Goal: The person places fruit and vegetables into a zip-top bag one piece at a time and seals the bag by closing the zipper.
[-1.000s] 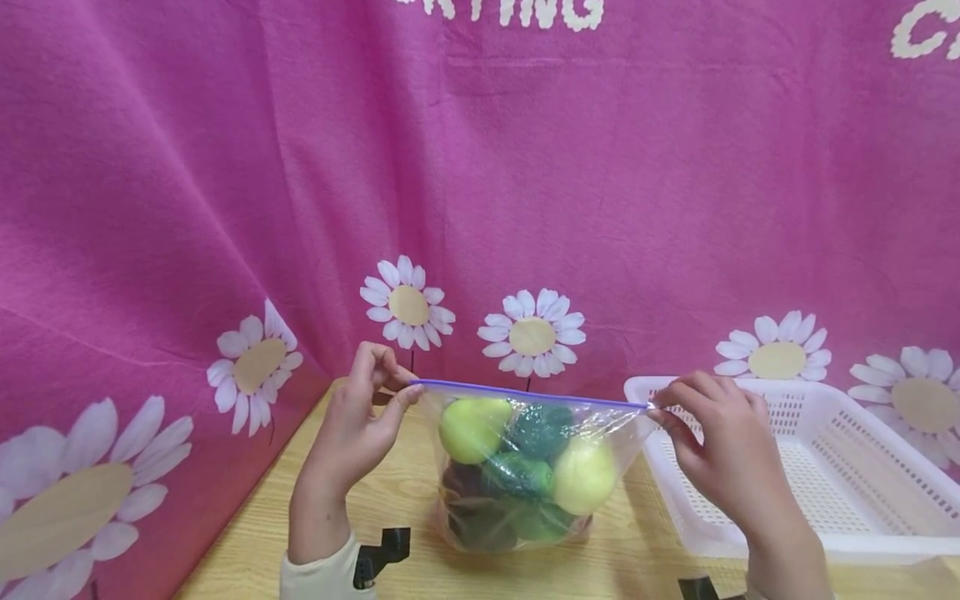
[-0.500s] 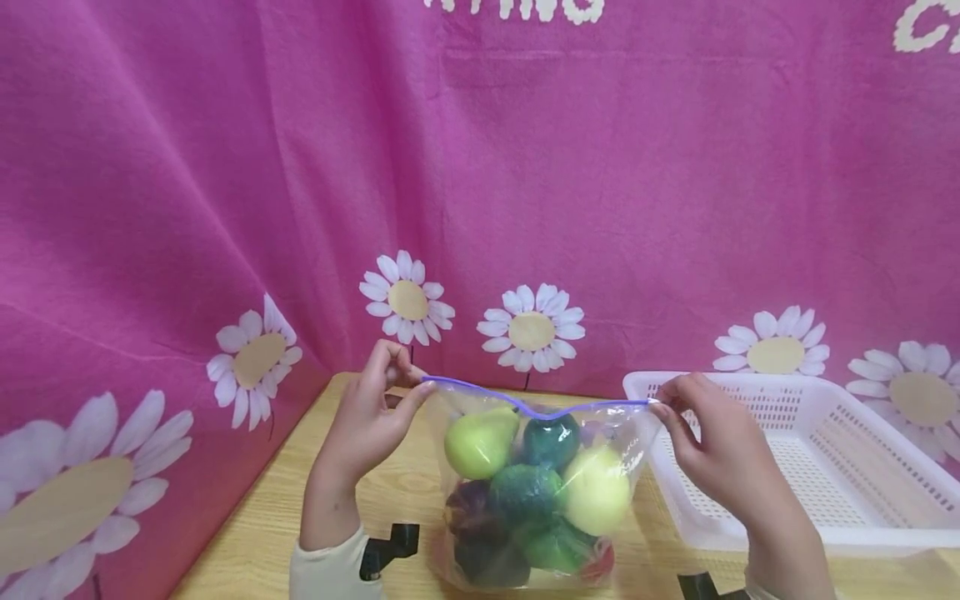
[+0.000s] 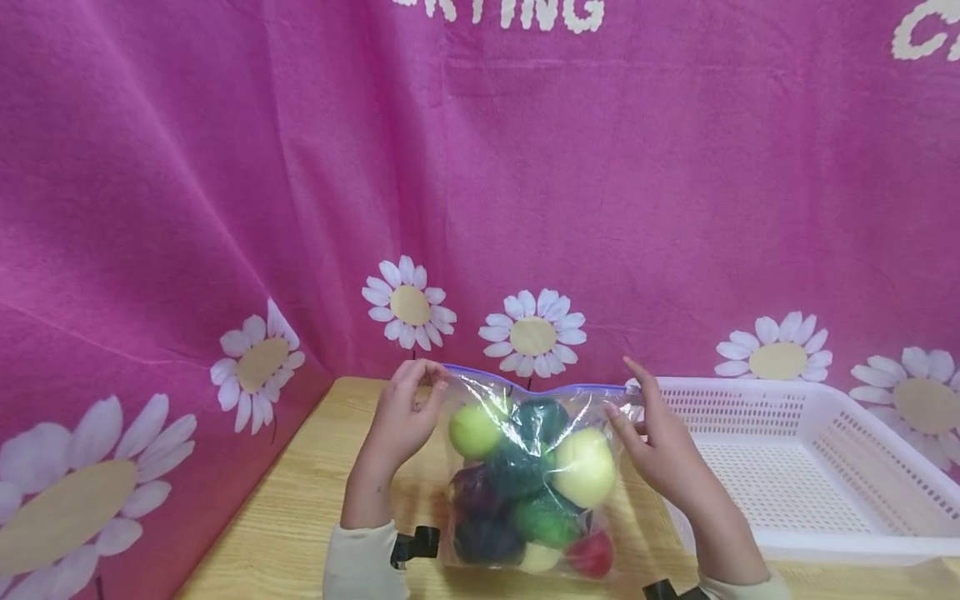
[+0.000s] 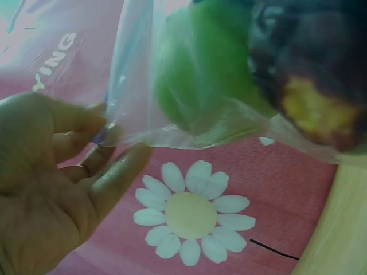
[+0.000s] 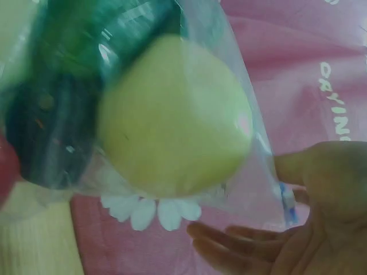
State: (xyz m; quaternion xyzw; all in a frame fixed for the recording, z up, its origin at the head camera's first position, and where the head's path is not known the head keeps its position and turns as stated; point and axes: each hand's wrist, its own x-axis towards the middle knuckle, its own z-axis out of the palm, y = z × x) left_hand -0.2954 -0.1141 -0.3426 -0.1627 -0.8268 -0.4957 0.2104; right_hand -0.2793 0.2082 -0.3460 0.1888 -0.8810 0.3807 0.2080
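Observation:
A clear zip-top bag (image 3: 459, 521) with a purple zip strip (image 3: 592, 388) stands upright, filled with several fruits or vegetables. Through the plastic show a light green fruit (image 3: 474, 431), a pale yellow round fruit (image 3: 583, 468), dark green pieces (image 3: 546, 518), dark purple ones (image 3: 487, 540) and a red one (image 3: 591, 553). My left hand (image 3: 405, 412) pinches the bag's upper left corner between thumb and fingers. At the upper right corner is my right hand (image 3: 663, 446), thumb touching the bag's side, fingers spread and fairly straight around the corner (image 5: 289, 203).
A white perforated plastic basket (image 3: 847, 546) stands on the right of the wooden table (image 3: 300, 508), behind my right hand. Pink cloth (image 3: 675, 208) printed with daisies hangs at the back and left. A black camera mount (image 3: 416, 546) sits on the left wrist.
The bag's top has risen slightly, and its front now faces me more. My left hand has moved right with its corner. My right hand has moved left, its pinch opened and index finger raised.

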